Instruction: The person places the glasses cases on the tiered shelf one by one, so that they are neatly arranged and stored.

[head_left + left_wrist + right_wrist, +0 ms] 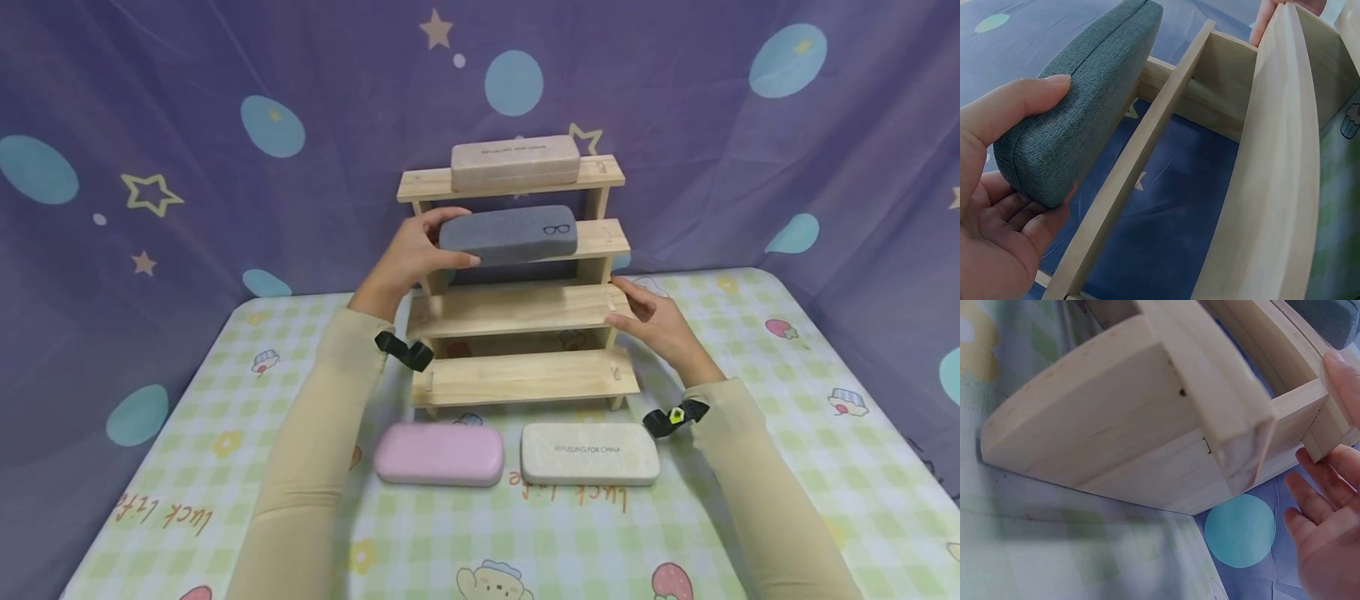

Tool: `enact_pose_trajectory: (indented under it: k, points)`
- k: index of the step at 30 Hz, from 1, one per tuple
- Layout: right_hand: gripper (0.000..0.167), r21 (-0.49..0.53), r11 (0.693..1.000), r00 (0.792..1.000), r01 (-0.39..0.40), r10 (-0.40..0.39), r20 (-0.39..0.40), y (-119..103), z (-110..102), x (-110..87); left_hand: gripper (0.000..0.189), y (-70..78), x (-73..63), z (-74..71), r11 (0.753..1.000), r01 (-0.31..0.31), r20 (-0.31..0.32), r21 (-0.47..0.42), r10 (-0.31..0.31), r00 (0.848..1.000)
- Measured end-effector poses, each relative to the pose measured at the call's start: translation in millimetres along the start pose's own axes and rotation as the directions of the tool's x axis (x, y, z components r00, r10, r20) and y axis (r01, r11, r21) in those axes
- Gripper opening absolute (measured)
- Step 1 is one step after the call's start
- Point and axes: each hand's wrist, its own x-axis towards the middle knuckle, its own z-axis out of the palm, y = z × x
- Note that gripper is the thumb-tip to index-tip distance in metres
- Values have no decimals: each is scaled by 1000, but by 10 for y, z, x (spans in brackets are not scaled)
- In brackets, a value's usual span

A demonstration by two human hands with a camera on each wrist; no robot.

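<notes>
Head view shows a smooth pink oblong case (438,454) and a cream lettered case (590,458) nearest on the worktop (277,450), before a pale wooden four-tier stand (525,379) whose right side the right hand (662,329) grips. At the second-highest tier (603,239), the left hand (411,254) grasps the left end of an oblong blue-grey fabric case (513,235), likely light, stiff-shelled and slip-resistant, best held there.

sleeves (303,467): long, pale beige | left wristband (415,356): black | right wristband (660,422): black, yellow-green mark (677,414)
</notes>
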Motion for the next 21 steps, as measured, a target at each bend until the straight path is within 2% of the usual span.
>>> enact_pose_trajectory:
  k: [4,14,21]
  points:
    - [68,-6,1000,1000,7,-7,1,0,1,-9,69,-7,49,31,1000,11,3,2,-11,1000]
    - [68,2,1000,1000,-4,4,-17,18,3,7,70,-60,146,89,1000,-11,-13,-15,11,1000]
    - [68,8,1000,1000,-2,2,-20,27,5,11,71,-66,195,91,1000,-20,-9,23,21,1000]
